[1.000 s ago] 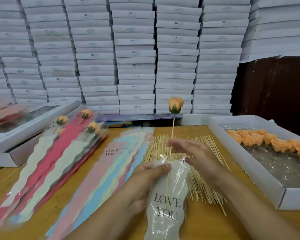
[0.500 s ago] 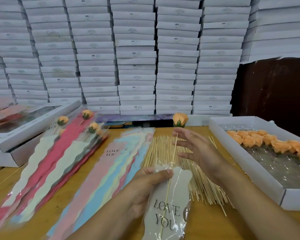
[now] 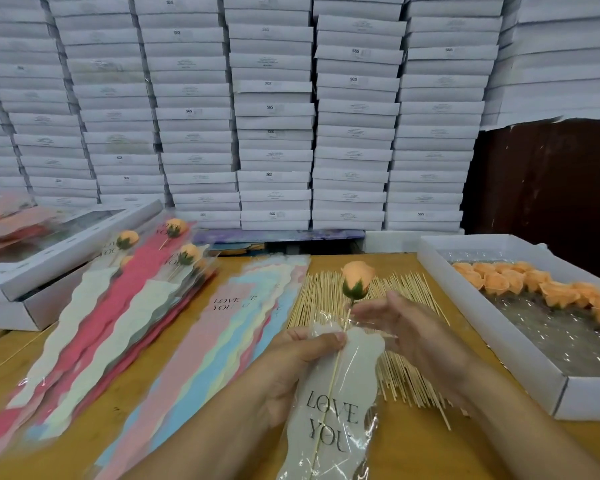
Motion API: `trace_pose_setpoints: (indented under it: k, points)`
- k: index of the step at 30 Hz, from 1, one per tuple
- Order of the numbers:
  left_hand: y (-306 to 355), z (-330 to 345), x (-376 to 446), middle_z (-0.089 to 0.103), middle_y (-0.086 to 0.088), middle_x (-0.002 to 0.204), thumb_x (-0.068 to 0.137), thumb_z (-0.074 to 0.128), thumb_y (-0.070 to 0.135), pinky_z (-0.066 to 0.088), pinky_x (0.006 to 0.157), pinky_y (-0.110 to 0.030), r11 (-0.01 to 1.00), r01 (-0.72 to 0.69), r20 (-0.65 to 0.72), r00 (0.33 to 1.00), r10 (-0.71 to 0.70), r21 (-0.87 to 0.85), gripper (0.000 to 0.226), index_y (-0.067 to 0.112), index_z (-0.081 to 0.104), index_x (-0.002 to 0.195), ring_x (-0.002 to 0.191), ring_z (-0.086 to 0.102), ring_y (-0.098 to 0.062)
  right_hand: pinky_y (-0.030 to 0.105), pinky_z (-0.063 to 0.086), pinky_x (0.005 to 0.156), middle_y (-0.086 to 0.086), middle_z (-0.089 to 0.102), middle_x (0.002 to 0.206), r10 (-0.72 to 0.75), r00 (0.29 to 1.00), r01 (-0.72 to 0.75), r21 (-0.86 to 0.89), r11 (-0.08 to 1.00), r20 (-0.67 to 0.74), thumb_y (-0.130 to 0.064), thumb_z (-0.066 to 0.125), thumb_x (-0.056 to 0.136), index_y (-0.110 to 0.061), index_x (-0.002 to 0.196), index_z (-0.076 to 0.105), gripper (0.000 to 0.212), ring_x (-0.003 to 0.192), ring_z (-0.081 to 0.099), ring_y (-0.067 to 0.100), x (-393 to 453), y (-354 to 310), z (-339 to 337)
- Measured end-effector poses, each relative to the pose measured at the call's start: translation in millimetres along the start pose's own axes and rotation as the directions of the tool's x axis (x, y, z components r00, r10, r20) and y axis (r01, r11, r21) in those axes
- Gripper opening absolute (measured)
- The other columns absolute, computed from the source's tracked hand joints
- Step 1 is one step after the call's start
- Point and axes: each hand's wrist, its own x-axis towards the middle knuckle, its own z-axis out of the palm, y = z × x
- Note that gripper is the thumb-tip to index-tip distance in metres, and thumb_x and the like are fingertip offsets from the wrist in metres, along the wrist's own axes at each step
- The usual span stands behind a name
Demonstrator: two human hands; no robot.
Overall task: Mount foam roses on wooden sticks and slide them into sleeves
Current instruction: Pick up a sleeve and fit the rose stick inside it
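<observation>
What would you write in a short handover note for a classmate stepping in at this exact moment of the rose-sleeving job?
Left hand pinches the mouth of the LOVE YOU sleeve.
Right hand, fingers relaxed, is beside the wooden stick, apparently holding nothing.
The stick is already well inside; the orange foam rose is above the opening.
Left to do: seat the rose, then lay it on the finished pile.
Spare sticks, empty sleeves and the white tray of loose roses wait on the table.

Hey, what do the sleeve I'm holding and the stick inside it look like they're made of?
Sleeve: looks like thin glossy clear plastic film over a matte whitish printed panel, perhaps paper; it crinkles and glints. Stick: pale, thin, straight, likely bare wood or bamboo, matching the skewers behind.
</observation>
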Motion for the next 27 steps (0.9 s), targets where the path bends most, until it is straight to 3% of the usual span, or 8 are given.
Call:
trace_pose_setpoints:
  k: [2, 5, 7, 9, 13, 16, 21, 27]
  points:
    - [-1, 0, 0, 0.061, -0.039, 0.121, 0.082, 0.076, 0.009, 0.055, 0.081, -0.042, 1.0, 0.009, -0.005, 1.0, -0.009, 0.009, 0.059, -0.021, 0.05, 0.125, 0.081, 0.065, -0.034, 0.031, 0.056, 0.083, 0.002, 0.072, 0.118, -0.002, 0.988, 0.008, 0.039, 0.999, -0.156, -0.048, 0.05, 0.087, -0.013, 0.105, 0.071, 0.045, 0.105, 0.07, 0.016, 6, -6, -10]
    - [-3, 1, -1, 0.065, -0.036, 0.116, 0.08, 0.078, 0.009, 0.056, 0.084, -0.045, 0.999, 0.029, 0.017, 0.999, -0.029, 0.028, 0.049, -0.016, 0.061, 0.118, 0.082, 0.066, -0.035, 0.039, 0.057, 0.088, -0.006, 0.067, 0.124, -0.042, 0.961, 0.04, -0.013, 0.999, -0.272, -0.039, 0.062, 0.088, -0.027, 0.118, 0.065, 0.033, 0.102, 0.072, 0.016, 15, -18, -20]
    - [-4, 2, -1, 0.068, -0.034, 0.112, 0.076, 0.08, 0.009, 0.056, 0.083, -0.045, 0.999, 0.036, 0.02, 0.999, -0.037, 0.037, 0.038, -0.011, 0.068, 0.107, 0.081, 0.067, -0.034, 0.037, 0.057, 0.087, -0.015, 0.065, 0.123, -0.082, 0.968, 0.068, -0.07, 0.995, -0.236, -0.044, 0.064, 0.083, -0.038, 0.124, 0.062, 0.041, 0.101, 0.071, 0.01, 19, -22, -20]
    - [-6, 3, 1, 0.067, -0.035, 0.113, 0.079, 0.079, 0.007, 0.056, 0.081, -0.043, 0.998, 0.04, 0.026, 0.999, -0.041, 0.039, 0.044, -0.015, 0.063, 0.113, 0.082, 0.066, -0.035, 0.033, 0.058, 0.085, -0.018, 0.069, 0.115, -0.094, 0.98, 0.077, -0.101, 0.992, -0.176, -0.047, 0.065, 0.079, -0.04, 0.124, 0.063, 0.046, 0.101, 0.07, 0.007, 21, -23, -18]
    - [-6, 5, 3, 0.063, -0.037, 0.119, 0.082, 0.078, 0.008, 0.054, 0.087, -0.045, 0.998, 0.038, 0.044, 0.998, -0.04, 0.044, 0.053, -0.017, 0.056, 0.124, 0.089, 0.064, -0.037, 0.024, 0.058, 0.072, -0.008, 0.076, 0.1, -0.103, 0.991, 0.087, -0.17, 0.982, -0.084, -0.028, 0.068, 0.087, -0.03, 0.108, 0.073, 0.021, 0.091, 0.073, 0.014, 20, -18, -10]
    - [-5, 3, 6, 0.062, -0.039, 0.12, 0.083, 0.077, 0.01, 0.055, 0.082, -0.042, 0.999, 0.02, 0.054, 0.998, -0.022, 0.043, 0.052, -0.018, 0.057, 0.123, 0.085, 0.065, -0.035, 0.019, 0.056, 0.066, -0.004, 0.077, 0.095, -0.118, 0.991, 0.101, -0.231, 0.968, -0.062, -0.012, 0.067, 0.091, -0.021, 0.103, 0.074, 0.016, 0.082, 0.074, 0.014, 18, -13, -4]
    - [-6, -2, 13, 0.072, -0.027, 0.095, 0.075, 0.081, 0.02, 0.059, 0.069, -0.036, 0.998, -0.017, 0.053, 0.998, 0.014, 0.059, 0.034, -0.005, 0.073, 0.097, 0.071, 0.069, -0.031, 0.02, 0.056, 0.065, 0.0, 0.077, 0.095, -0.134, 0.988, 0.113, -0.211, 0.971, -0.083, -0.008, 0.07, 0.089, -0.011, 0.1, 0.07, 0.012, 0.081, 0.074, 0.015, 20, -9, 0]
    - [-7, -4, 18, 0.072, -0.026, 0.105, 0.08, 0.081, 0.033, 0.057, 0.084, -0.038, 0.994, -0.079, 0.095, 0.993, 0.072, 0.071, 0.043, -0.003, 0.076, 0.103, 0.089, 0.068, -0.033, 0.017, 0.054, 0.065, -0.003, 0.077, 0.09, -0.13, 0.983, 0.106, -0.181, 0.978, -0.126, -0.016, 0.077, 0.084, -0.017, 0.095, 0.074, 0.011, 0.08, 0.073, 0.009, 22, 0, 3]
